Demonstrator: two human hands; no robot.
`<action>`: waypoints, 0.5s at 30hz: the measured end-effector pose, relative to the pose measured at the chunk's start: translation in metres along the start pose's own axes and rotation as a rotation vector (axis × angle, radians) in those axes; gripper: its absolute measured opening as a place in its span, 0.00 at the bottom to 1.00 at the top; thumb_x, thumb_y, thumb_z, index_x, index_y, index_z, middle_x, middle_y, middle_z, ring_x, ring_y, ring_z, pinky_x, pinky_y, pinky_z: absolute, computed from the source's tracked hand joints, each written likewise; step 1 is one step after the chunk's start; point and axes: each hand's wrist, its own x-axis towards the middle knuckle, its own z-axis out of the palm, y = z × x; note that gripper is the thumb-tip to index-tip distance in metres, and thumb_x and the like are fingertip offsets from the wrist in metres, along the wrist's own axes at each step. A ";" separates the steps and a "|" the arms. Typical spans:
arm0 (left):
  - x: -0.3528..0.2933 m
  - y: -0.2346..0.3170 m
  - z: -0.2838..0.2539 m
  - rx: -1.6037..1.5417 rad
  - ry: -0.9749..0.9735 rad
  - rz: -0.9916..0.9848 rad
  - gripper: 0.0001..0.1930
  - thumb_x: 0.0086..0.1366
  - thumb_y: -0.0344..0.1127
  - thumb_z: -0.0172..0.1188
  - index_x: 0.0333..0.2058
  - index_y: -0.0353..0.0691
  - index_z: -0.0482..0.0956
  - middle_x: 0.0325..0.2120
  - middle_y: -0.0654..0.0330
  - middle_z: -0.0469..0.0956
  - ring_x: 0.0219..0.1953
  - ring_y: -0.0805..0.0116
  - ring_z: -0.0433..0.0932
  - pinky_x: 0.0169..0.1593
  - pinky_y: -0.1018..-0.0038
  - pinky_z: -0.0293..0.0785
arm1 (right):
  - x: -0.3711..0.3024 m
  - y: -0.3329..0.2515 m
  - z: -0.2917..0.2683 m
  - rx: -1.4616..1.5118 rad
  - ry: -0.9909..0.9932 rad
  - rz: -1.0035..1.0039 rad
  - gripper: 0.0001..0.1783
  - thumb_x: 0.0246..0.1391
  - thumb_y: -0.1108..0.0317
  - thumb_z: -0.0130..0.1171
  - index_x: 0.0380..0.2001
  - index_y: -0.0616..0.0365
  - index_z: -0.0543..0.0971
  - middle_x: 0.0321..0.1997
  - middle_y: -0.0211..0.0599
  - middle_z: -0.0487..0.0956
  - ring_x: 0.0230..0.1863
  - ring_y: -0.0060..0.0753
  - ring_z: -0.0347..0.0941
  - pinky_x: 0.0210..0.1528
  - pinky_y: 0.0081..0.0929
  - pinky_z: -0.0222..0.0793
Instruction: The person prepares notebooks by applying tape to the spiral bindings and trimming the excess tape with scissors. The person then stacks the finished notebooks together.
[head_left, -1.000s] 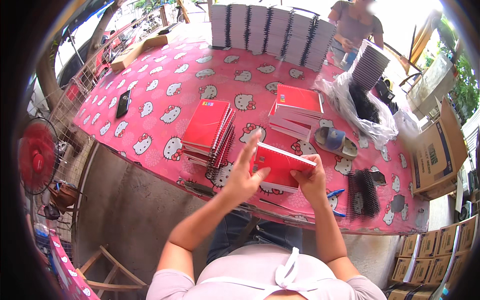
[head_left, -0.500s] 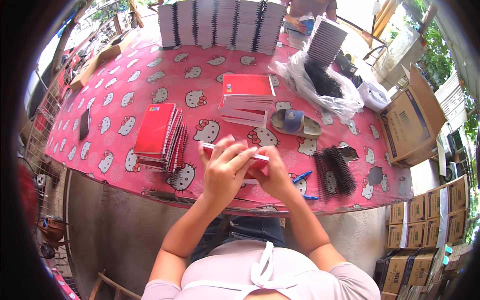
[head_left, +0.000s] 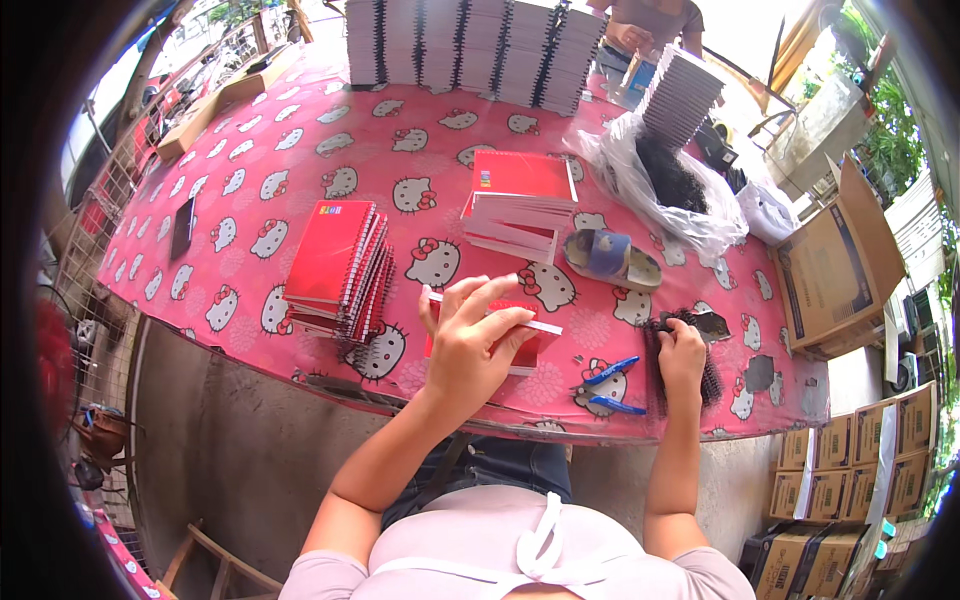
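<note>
My left hand is closed on a red-covered notebook, its white page edges showing beside the fingers, above the near middle of the table. To the right, my right hand pinches into a pile of black spiral binding coils; how many coils are between the fingers is hidden. Two blue pens lie between my hands. Left of my left hand stands a stack of spiral-bound red notebooks. Beyond my hands is a pile of red-covered notebooks without visible coils.
A blue slipper lies behind the coils. Tall stacks of white paper blocks line the far edge. A plastic bag and an open carton are at right, a phone at left. Across the table stands another person.
My right hand has left the notebook and moved right onto the black coils. My left hand keeps hold of the notebook. The whole view has shifted slightly.
</note>
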 end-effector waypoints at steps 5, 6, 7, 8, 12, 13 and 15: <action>-0.003 -0.008 0.003 0.021 0.001 0.023 0.10 0.48 0.38 0.72 0.33 0.53 0.87 0.44 0.70 0.81 0.51 0.62 0.71 0.57 0.58 0.58 | -0.014 -0.020 0.009 -0.107 -0.059 -0.044 0.13 0.50 0.61 0.64 0.34 0.59 0.78 0.37 0.45 0.76 0.38 0.50 0.75 0.41 0.41 0.71; -0.003 -0.009 0.004 0.009 0.004 0.027 0.11 0.48 0.38 0.72 0.33 0.53 0.87 0.42 0.71 0.81 0.50 0.63 0.71 0.56 0.60 0.58 | -0.011 -0.014 0.010 -0.099 -0.069 -0.029 0.13 0.50 0.62 0.64 0.35 0.59 0.78 0.37 0.45 0.76 0.39 0.50 0.75 0.41 0.41 0.71; -0.003 -0.010 0.004 -0.002 0.008 0.031 0.11 0.48 0.37 0.72 0.33 0.53 0.87 0.41 0.71 0.82 0.49 0.63 0.71 0.55 0.61 0.59 | -0.007 -0.009 0.010 -0.090 -0.079 -0.015 0.13 0.50 0.63 0.64 0.36 0.59 0.77 0.37 0.45 0.76 0.39 0.50 0.75 0.42 0.41 0.71; -0.003 -0.011 0.005 -0.014 0.011 0.035 0.11 0.48 0.37 0.72 0.33 0.53 0.87 0.40 0.71 0.82 0.48 0.64 0.72 0.54 0.63 0.59 | -0.006 -0.005 0.009 -0.082 -0.089 0.000 0.13 0.51 0.63 0.63 0.37 0.59 0.77 0.36 0.45 0.76 0.40 0.50 0.75 0.42 0.41 0.71; -0.003 -0.009 0.004 -0.019 0.018 0.034 0.13 0.48 0.37 0.72 0.35 0.52 0.86 0.35 0.72 0.82 0.45 0.66 0.72 0.52 0.66 0.59 | -0.005 -0.015 -0.003 -0.042 0.018 0.005 0.07 0.52 0.69 0.60 0.34 0.60 0.78 0.36 0.45 0.76 0.41 0.51 0.74 0.41 0.42 0.71; -0.002 -0.008 0.003 -0.021 0.009 0.030 0.13 0.47 0.37 0.72 0.35 0.52 0.86 0.34 0.71 0.82 0.44 0.66 0.72 0.52 0.66 0.59 | -0.008 -0.024 -0.007 -0.003 0.064 0.014 0.06 0.52 0.73 0.59 0.34 0.62 0.79 0.35 0.45 0.75 0.40 0.51 0.74 0.42 0.42 0.70; -0.001 -0.004 0.000 -0.022 -0.006 0.014 0.13 0.47 0.36 0.72 0.35 0.51 0.86 0.32 0.71 0.82 0.42 0.67 0.72 0.51 0.67 0.60 | -0.010 -0.037 -0.015 0.027 0.136 -0.204 0.10 0.51 0.77 0.58 0.39 0.61 0.80 0.35 0.45 0.75 0.38 0.47 0.74 0.40 0.39 0.71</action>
